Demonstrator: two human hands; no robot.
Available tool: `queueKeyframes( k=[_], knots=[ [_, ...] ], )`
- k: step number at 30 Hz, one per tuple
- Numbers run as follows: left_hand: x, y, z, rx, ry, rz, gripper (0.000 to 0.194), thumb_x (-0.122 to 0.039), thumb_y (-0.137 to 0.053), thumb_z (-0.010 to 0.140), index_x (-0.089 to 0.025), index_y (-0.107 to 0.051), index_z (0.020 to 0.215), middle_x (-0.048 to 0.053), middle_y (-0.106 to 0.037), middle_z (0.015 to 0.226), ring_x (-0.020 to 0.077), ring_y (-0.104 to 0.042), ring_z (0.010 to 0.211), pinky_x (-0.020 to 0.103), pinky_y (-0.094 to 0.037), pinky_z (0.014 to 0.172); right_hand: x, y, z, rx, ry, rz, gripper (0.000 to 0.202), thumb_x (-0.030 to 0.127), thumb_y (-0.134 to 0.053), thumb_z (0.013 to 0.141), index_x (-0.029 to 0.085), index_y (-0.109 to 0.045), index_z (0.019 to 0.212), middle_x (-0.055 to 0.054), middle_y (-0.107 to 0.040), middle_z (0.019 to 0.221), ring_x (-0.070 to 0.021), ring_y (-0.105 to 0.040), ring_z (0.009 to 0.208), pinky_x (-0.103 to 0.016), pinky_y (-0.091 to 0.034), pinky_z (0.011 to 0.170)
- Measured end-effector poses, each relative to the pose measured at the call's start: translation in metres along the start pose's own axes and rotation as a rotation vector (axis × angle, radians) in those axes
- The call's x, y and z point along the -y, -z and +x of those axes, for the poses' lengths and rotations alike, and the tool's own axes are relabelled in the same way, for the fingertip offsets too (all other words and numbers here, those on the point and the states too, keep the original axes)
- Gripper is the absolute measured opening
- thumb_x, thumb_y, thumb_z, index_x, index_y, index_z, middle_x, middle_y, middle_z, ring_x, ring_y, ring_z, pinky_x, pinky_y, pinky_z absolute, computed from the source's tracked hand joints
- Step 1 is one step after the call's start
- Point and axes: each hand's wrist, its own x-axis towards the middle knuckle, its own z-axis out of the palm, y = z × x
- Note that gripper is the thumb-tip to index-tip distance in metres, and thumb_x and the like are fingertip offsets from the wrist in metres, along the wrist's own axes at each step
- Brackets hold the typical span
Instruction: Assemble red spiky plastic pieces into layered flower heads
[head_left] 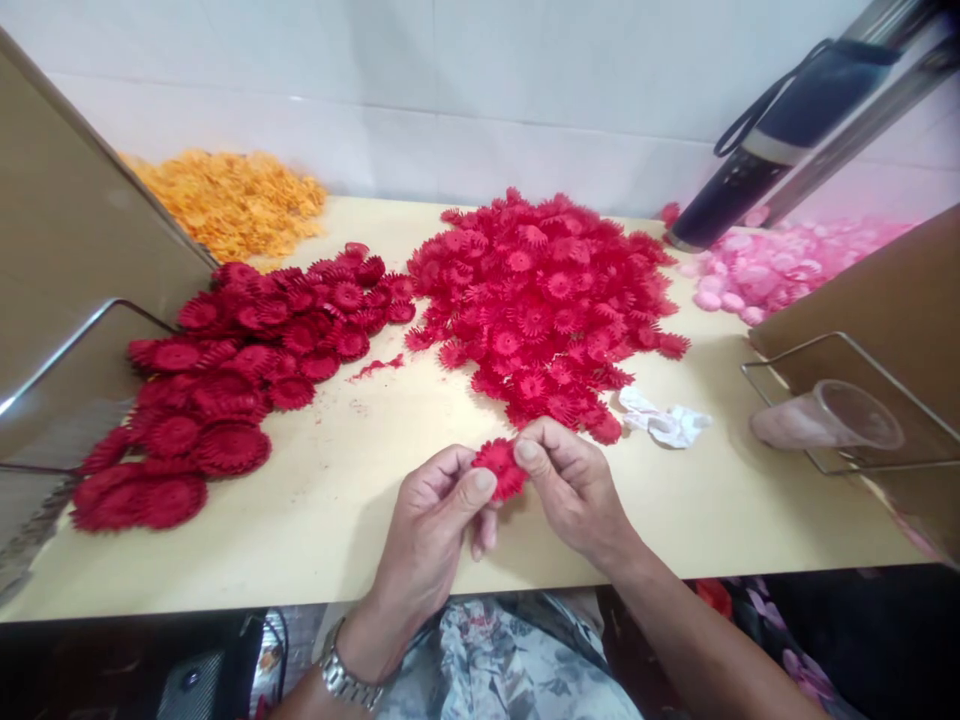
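Observation:
A red fringed flower piece is held up between my two hands, just above the table near its front edge. My left hand pinches its left side with the thumb on top. At its right edge, the thumb and fingertips of my right hand are closed on the petals. Beyond my hands lies a large heap of similar red flower pieces. To the left, darker red flower pieces lie in stacks and rows. The fingers under the held piece are partly hidden.
Orange petal pieces are heaped at the back left, pink pieces at the back right. A dark flask leans there. A crumpled tissue and a plastic cup in a wire holder sit rightward. Brown panels flank the table.

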Motion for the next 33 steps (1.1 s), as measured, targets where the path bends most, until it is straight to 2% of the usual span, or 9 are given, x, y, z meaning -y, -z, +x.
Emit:
queueKeyframes(
  k=[3, 7, 11, 17, 21, 24, 29, 31, 33],
  knots=[
    [0.003, 0.0, 0.0, -0.026, -0.031, 0.005, 0.02, -0.029, -0.07, 0.067, -0.013, -0.059, 0.071, -0.003, -0.054, 0.047, 0.007, -0.047, 0.037, 0.016, -0.033, 0.036, -0.002, -0.003, -0.002, -0.066, 0.021, -0.103, 0.027, 0.035, -0.042, 0.09, 0.019, -0.045, 0.068, 0.003, -0.045, 0.057, -0.0104, -0.043, 0.052, -0.023, -0.036, 0.051],
    [0.006, 0.0, 0.001, -0.095, -0.041, -0.016, 0.016, -0.026, -0.068, 0.068, -0.013, -0.059, 0.067, -0.004, -0.053, 0.045, 0.0066, -0.045, 0.035, 0.016, -0.031, 0.034, -0.001, -0.008, -0.006, -0.066, 0.031, -0.159, 0.025, 0.032, -0.042, 0.09, 0.019, -0.047, 0.069, 0.002, -0.048, 0.057, -0.0116, -0.046, 0.054, -0.025, -0.039, 0.053],
    [0.006, 0.0, 0.001, -0.141, -0.052, -0.03, 0.022, -0.028, -0.07, 0.067, -0.015, -0.053, 0.061, -0.006, -0.05, 0.047, 0.0041, -0.04, 0.034, 0.015, -0.028, 0.033, 0.001, -0.008, -0.008, -0.006, 0.061, -0.211, 0.022, 0.028, -0.042, 0.09, 0.018, -0.051, 0.072, 0.001, -0.052, 0.06, -0.0119, -0.049, 0.056, -0.025, -0.04, 0.055],
    [0.006, 0.0, 0.001, -0.186, -0.118, 0.042, 0.033, -0.037, -0.068, 0.07, -0.015, -0.048, 0.056, -0.007, -0.042, 0.048, 0.0038, -0.032, 0.04, 0.014, -0.025, 0.034, 0.008, -0.002, -0.007, -0.098, 0.227, -0.302, 0.011, 0.02, -0.046, 0.087, 0.017, -0.054, 0.08, -0.002, -0.057, 0.071, -0.0128, -0.054, 0.067, -0.025, -0.042, 0.062],
    [0.009, 0.0, 0.002, -0.166, -0.158, 0.135, 0.041, -0.044, -0.064, 0.073, -0.015, -0.045, 0.051, -0.007, -0.035, 0.044, 0.0036, -0.029, 0.041, 0.014, -0.023, 0.034, 0.017, 0.0, -0.001, 0.054, 0.208, -0.251, 0.011, 0.022, -0.057, 0.082, 0.017, -0.054, 0.073, -0.001, -0.056, 0.068, -0.0121, -0.053, 0.065, -0.024, -0.042, 0.061],
    [0.012, 0.004, 0.001, -0.124, -0.19, 0.175, 0.041, -0.046, -0.057, 0.078, -0.015, -0.047, 0.053, -0.007, -0.037, 0.046, 0.0034, -0.032, 0.041, 0.014, -0.026, 0.036, 0.018, 0.002, 0.003, 0.176, 0.133, -0.157, 0.014, 0.02, -0.058, 0.081, 0.017, -0.053, 0.069, 0.001, -0.054, 0.065, -0.0106, -0.051, 0.061, -0.023, -0.041, 0.058],
    [0.011, 0.01, -0.003, 0.077, -0.109, 0.137, 0.024, -0.04, -0.056, 0.081, -0.017, -0.057, 0.074, -0.004, -0.054, 0.05, 0.0074, -0.047, 0.041, 0.017, -0.037, 0.04, 0.011, 0.001, 0.0, 0.116, 0.006, 0.007, 0.018, 0.024, -0.051, 0.085, 0.017, -0.051, 0.068, 0.002, -0.052, 0.062, -0.0098, -0.049, 0.055, -0.023, -0.04, 0.053],
    [0.009, 0.009, -0.003, 0.094, -0.093, 0.089, 0.02, -0.035, -0.059, 0.079, -0.016, -0.056, 0.074, -0.002, -0.058, 0.049, 0.0096, -0.051, 0.042, 0.019, -0.041, 0.042, 0.008, 0.002, -0.001, 0.078, -0.028, 0.06, 0.019, 0.028, -0.05, 0.086, 0.018, -0.051, 0.07, 0.002, -0.051, 0.059, -0.0096, -0.048, 0.053, -0.022, -0.039, 0.05],
    [0.007, 0.008, -0.003, 0.072, -0.093, 0.041, 0.019, -0.031, -0.061, 0.078, -0.015, -0.055, 0.07, 0.0, -0.06, 0.048, 0.0109, -0.052, 0.041, 0.021, -0.043, 0.041, 0.005, 0.006, 0.002, -0.04, -0.022, 0.037, 0.02, 0.029, -0.047, 0.087, 0.019, -0.049, 0.069, 0.003, -0.048, 0.057, -0.0094, -0.045, 0.05, -0.021, -0.037, 0.047]
  ],
)
